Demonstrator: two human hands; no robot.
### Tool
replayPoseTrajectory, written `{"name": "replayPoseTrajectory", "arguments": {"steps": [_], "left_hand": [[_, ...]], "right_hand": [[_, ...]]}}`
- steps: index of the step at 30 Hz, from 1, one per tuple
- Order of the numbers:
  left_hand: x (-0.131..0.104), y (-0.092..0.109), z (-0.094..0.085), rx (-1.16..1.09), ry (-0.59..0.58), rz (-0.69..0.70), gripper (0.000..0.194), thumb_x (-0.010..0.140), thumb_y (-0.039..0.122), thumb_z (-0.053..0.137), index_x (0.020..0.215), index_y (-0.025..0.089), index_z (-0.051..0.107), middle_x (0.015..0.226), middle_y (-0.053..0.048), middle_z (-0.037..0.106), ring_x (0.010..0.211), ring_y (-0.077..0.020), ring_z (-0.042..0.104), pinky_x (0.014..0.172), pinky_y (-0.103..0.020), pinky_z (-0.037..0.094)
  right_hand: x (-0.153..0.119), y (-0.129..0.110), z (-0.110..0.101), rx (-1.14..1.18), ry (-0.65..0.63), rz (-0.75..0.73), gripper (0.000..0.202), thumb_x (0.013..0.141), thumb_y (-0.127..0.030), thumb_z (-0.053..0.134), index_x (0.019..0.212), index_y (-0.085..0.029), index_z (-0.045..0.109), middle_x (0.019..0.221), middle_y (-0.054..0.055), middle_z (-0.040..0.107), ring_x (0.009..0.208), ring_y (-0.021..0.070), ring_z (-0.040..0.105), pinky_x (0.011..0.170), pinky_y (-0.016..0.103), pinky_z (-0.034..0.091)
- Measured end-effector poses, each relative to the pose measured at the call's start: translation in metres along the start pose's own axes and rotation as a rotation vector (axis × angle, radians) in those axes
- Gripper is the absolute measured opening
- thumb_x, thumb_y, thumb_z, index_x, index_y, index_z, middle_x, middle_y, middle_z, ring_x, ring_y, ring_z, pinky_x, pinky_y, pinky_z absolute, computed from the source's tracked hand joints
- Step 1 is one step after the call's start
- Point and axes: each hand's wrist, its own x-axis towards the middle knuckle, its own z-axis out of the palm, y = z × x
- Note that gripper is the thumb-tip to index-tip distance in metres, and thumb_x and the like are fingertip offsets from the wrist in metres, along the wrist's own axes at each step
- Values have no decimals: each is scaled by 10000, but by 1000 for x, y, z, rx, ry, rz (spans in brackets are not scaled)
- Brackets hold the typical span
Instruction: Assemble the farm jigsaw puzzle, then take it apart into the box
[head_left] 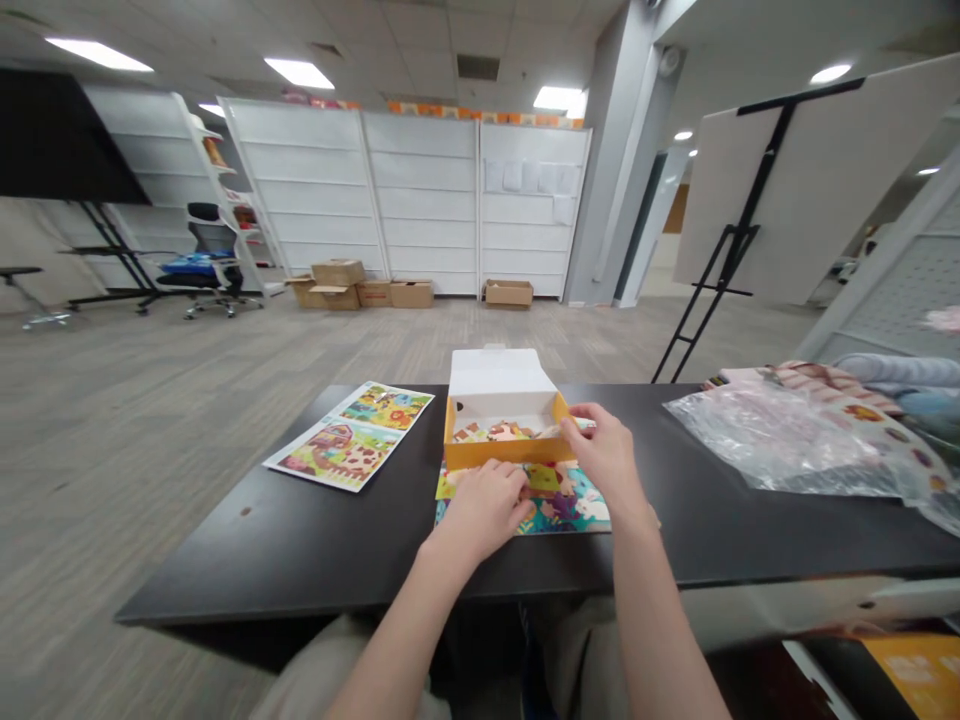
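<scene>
An orange-yellow cardboard box (510, 452) stands on the black table with its white lid (496, 371) flipped up at the back. Loose jigsaw pieces (504, 430) lie inside it. In front of the box, partly under it, is a colourful jigsaw picture (574, 508) with animal shapes on teal and yellow. My left hand (487, 500) rests on this picture, palm down, fingers bent and thumb apart; the fingertips are partly hidden. With thumb and fingers, my right hand (604, 450) grips the box's right front corner.
A printed sheet (352, 435) with two farm and animal pictures lies on the table (300, 545) to the left. Clear plastic packaging (780, 440) and folded fabric (832, 382) cover the right end. Cardboard boxes (337, 285), an office chair (206, 265) and a board stand (724, 255) are beyond.
</scene>
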Motion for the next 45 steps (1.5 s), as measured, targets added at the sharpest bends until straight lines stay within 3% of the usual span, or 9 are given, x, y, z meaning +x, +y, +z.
{"name": "replayPoseTrajectory", "arguments": {"steps": [3, 8, 11, 16, 21, 26, 34, 41, 45], "left_hand": [[-1, 1, -7, 10, 35, -23, 136, 919, 326, 638, 989, 209, 631, 1010, -53, 694, 967, -248, 646, 831, -370, 530], [1, -4, -15, 24, 262, -143, 244, 962, 243, 548, 1204, 245, 567, 1281, -60, 624, 1097, -221, 644, 826, -308, 544], [3, -12, -14, 105, 295, -272, 299, 959, 252, 550, 1258, 240, 556, 1302, -75, 624, 1023, -236, 678, 735, -312, 550], [6, -22, -11, 158, 249, -368, 113, 959, 242, 565, 1034, 234, 650, 1081, -41, 725, 923, -225, 706, 681, -295, 507], [-6, -33, -22, 184, 379, -409, 145, 968, 270, 568, 1062, 259, 677, 1110, -20, 740, 918, -210, 706, 710, -290, 474], [-34, -63, -42, 290, 480, -567, 212, 977, 352, 542, 1101, 272, 695, 1058, -23, 756, 853, -240, 703, 654, -311, 425], [-61, -98, -46, 369, 394, -749, 257, 975, 369, 513, 1079, 256, 719, 1061, -67, 761, 858, -271, 697, 627, -318, 405], [-68, -93, -45, 301, 296, -832, 291, 959, 376, 492, 1093, 253, 719, 995, -110, 748, 834, -286, 668, 683, -336, 472], [-68, -86, -51, 263, 353, -811, 270, 930, 359, 530, 1098, 247, 710, 996, -107, 733, 817, -268, 660, 696, -330, 484]], "right_hand": [[-9, 7, -21, -17, 6, -14, 231, 834, -409, 595, 860, -198, 688, 836, 94, 764, 630, 210, 690, 611, 309, 515], [-21, 27, -36, -143, -326, 1, 177, 779, -382, 660, 717, -218, 680, 692, 49, 731, 635, 213, 672, 593, 297, 474], [-26, 37, -30, -256, -428, -24, 151, 720, -355, 731, 747, -215, 679, 701, 31, 714, 659, 201, 650, 620, 292, 455], [-29, 41, -20, -352, -474, -99, 195, 683, -355, 765, 772, -208, 673, 784, 32, 694, 757, 199, 620, 655, 281, 431], [-27, 43, -18, -349, -506, -52, 180, 695, -340, 754, 782, -206, 671, 754, 21, 688, 750, 193, 623, 654, 275, 418], [-27, 44, -17, -346, -497, -22, 177, 691, -325, 762, 761, -204, 654, 750, 16, 684, 696, 173, 614, 637, 271, 422], [-23, 39, -17, -356, -552, 41, 215, 665, -303, 781, 722, -197, 603, 755, 32, 683, 685, 169, 606, 611, 261, 427], [-21, 48, -12, -394, -578, 35, 226, 690, -356, 728, 738, -206, 566, 690, 13, 644, 639, 170, 584, 580, 263, 393], [-22, 47, -12, -416, -565, 7, 202, 716, -357, 694, 727, -211, 556, 676, 16, 641, 638, 170, 578, 580, 259, 380]]}}
